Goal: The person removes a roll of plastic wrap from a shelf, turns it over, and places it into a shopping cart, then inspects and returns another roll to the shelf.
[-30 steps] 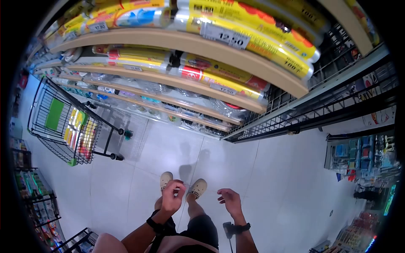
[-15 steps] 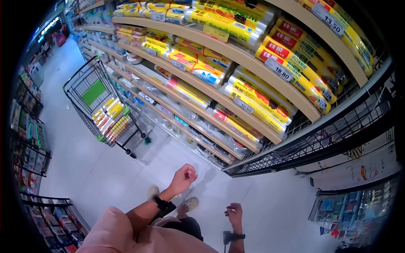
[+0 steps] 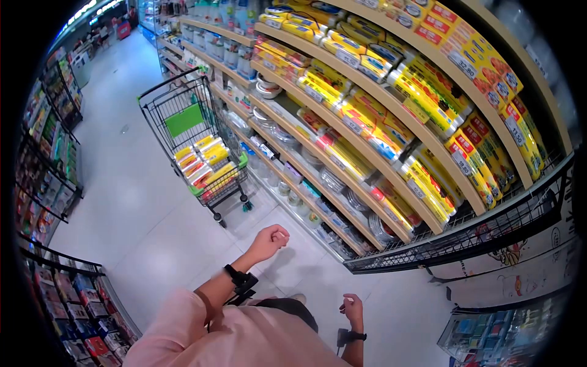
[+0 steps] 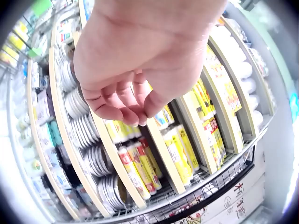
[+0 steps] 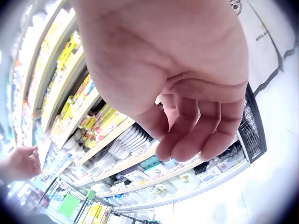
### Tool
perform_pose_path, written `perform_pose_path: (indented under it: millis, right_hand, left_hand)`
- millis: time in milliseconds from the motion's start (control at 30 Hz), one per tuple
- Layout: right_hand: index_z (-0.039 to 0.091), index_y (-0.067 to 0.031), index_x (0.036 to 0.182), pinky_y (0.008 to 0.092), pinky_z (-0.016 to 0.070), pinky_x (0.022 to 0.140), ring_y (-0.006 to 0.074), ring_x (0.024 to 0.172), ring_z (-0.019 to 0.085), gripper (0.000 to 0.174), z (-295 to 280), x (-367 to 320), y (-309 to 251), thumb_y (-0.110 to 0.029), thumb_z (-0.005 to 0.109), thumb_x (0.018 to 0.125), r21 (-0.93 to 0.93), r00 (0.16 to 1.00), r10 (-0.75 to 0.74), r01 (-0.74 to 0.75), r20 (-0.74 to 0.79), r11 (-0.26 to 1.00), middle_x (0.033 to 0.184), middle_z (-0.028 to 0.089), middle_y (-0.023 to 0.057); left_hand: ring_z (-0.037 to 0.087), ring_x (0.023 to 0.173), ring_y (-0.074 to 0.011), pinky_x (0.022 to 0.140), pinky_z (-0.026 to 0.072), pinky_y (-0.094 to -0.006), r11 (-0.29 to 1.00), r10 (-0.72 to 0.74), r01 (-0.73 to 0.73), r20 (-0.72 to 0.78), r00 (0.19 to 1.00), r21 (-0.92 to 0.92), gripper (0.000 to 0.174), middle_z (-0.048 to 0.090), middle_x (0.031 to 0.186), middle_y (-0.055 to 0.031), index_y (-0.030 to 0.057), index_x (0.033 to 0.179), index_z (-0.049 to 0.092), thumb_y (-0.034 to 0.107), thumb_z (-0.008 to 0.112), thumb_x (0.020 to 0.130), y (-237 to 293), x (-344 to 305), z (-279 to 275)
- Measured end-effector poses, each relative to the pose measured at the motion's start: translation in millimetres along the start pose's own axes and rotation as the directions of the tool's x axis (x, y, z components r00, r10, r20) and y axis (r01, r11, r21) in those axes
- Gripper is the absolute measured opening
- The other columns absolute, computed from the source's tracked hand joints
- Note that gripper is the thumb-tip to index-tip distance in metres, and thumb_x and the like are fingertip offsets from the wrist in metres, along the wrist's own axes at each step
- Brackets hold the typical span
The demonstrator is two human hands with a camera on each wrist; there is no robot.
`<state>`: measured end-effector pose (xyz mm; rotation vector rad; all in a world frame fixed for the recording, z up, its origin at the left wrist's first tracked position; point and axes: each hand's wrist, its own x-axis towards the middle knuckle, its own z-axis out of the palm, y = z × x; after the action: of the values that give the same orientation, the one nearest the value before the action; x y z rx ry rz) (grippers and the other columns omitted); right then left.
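Note:
My left hand [image 3: 269, 241] hangs in the air over the floor, in front of the lower shelves, its fingers loosely curled around nothing. In the left wrist view the same hand [image 4: 140, 70] has thumb and fingertips close together with no object between them. Lower and to the right, my right hand [image 3: 351, 307] is held near my body, also without anything in it. Its fingers [image 5: 184, 140] bend loosely in the right wrist view. Nearest to the left hand stands a shopping cart [image 3: 184, 120] with a green panel, carrying several yellow-and-white rolls [image 3: 213, 150].
Tall shelves [image 3: 318, 144] along the right hold yellow rolls of bags [image 3: 428, 189], with metal-looking round plates lower down. A black wire rack side [image 3: 452, 241] closes the near end. Low racks of packages [image 3: 67, 300] line the left side of the tiled aisle [image 3: 131, 177].
My view has lifted and swung left, showing more of the aisle and the cart. The left hand has reached further forward from my body; both hands stay without an object.

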<state>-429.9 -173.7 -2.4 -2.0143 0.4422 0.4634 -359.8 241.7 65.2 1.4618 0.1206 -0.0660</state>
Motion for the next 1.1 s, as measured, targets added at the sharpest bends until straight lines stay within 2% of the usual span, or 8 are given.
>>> perform_pose_path:
  millis: [133, 200, 367, 400, 533, 667, 1000, 1100]
  right_hand:
    - [0.056, 0.0004, 0.114, 0.0291, 0.0562, 0.05, 0.0167, 0.062, 0.064, 0.028, 69, 1, -66, 0.001, 0.052, 0.086, -0.063, 0.992, -0.124, 0.121, -0.039, 0.991, 0.082, 0.069, 0.014]
    - [0.057, 0.0002, 0.112, 0.0288, 0.0557, 0.05, 0.0165, 0.062, 0.064, 0.028, 104, 8, -89, 0.003, 0.052, 0.085, -0.128, 0.973, -0.222, 0.228, 0.065, 0.965, 0.083, 0.069, 0.014]
    - [0.063, 0.0014, 0.098, 0.0279, 0.055, 0.05, 0.0169, 0.062, 0.065, 0.013, 195, 0, -139, -0.007, 0.057, 0.091, -0.11, 0.945, -0.273, 0.295, 0.181, 0.949, 0.084, 0.069, 0.0105]
    - [0.064, 0.0013, 0.094, 0.028, 0.0548, 0.053, 0.0171, 0.062, 0.065, 0.02, 209, -4, -148, -0.017, 0.057, 0.095, -0.088, 0.942, -0.257, 0.281, 0.217, 0.956, 0.083, 0.068, 0.0085]
    - [0.065, -0.0002, 0.089, 0.0288, 0.0535, 0.056, 0.0177, 0.059, 0.066, 0.03, 249, -9, -184, -0.024, 0.049, 0.098, -0.229, 0.915, -0.173, 0.268, 0.364, 0.936, 0.078, 0.066, 0.0073]
    - [0.064, -0.0005, 0.088, 0.0292, 0.053, 0.055, 0.0182, 0.06, 0.067, 0.029, 281, 19, -198, -0.021, 0.046, 0.096, -0.345, 0.89, -0.105, 0.278, 0.444, 0.896, 0.077, 0.065, 0.0081]
    - [0.064, 0.0001, 0.092, 0.0332, 0.0527, 0.062, 0.0201, 0.063, 0.066, 0.021, 448, 90, -312, -0.017, 0.052, 0.09, -0.313, 0.657, -0.154, 0.535, 0.738, 0.785, 0.079, 0.068, 0.0103]
    - [0.065, 0.0, 0.094, 0.0344, 0.0521, 0.065, 0.0216, 0.066, 0.066, 0.02, 495, 115, -339, -0.018, 0.059, 0.088, -0.25, 0.613, -0.332, 0.671, 0.717, 0.698, 0.079, 0.068, 0.0115]
  left_hand:
    - [0.056, 0.071, -0.0051, 0.064, 0.0446, -0.0205, 0.99, 0.064, -0.033, -0.224, 0.972, 0.136, 0.015, 0.063, 0.08, 0.0002, 0.0019, 0.097, 0.063, 0.0, 0.062, 0.083, -1, -45, -115]
    - [0.056, 0.073, -0.0057, 0.066, 0.0446, -0.0207, 0.973, 0.145, -0.073, -0.333, 0.932, 0.221, 0.016, 0.063, 0.081, -0.0004, 0.002, 0.097, 0.063, -0.001, 0.061, 0.081, -4, -70, -162]
    - [0.058, 0.075, -0.0071, 0.068, 0.0459, -0.0213, 0.997, -0.077, 0.075, -0.441, 0.894, -0.021, 0.013, 0.065, 0.085, -0.0037, 0.0012, 0.096, 0.063, 0.0, 0.06, 0.083, -6, -128, -255]
    - [0.058, 0.075, -0.0072, 0.068, 0.0462, -0.0213, 0.994, -0.108, 0.098, -0.456, 0.884, -0.047, 0.013, 0.066, 0.086, -0.0047, 0.001, 0.097, 0.063, 0.0, 0.06, 0.084, -2, -139, -266]
    - [0.06, 0.078, -0.0094, 0.069, 0.0474, -0.0228, 0.966, -0.257, 0.229, -0.477, 0.84, -0.117, 0.016, 0.068, 0.092, -0.0091, 0.0, 0.1, 0.063, 0.0, 0.06, 0.084, -2, -173, -303]
    - [0.061, 0.082, -0.0118, 0.072, 0.0487, -0.0256, 0.989, -0.137, 0.147, -0.585, 0.8, -0.03, 0.02, 0.068, 0.099, -0.0086, 0.0005, 0.103, 0.063, 0.001, 0.06, 0.083, -31, -197, -324]
    - [0.06, 0.085, -0.0129, 0.076, 0.0496, -0.0273, 0.967, -0.17, 0.252, -0.674, 0.719, 0.025, 0.017, 0.065, 0.1, -0.0035, 0.0029, 0.102, 0.062, 0.005, 0.064, 0.085, -1, -196, -401]
    - [0.061, 0.085, -0.013, 0.074, 0.0495, -0.0276, 0.968, -0.181, 0.251, -0.697, 0.693, -0.003, 0.015, 0.065, 0.099, -0.003, 0.004, 0.101, 0.062, 0.006, 0.064, 0.086, 20, -180, -434]
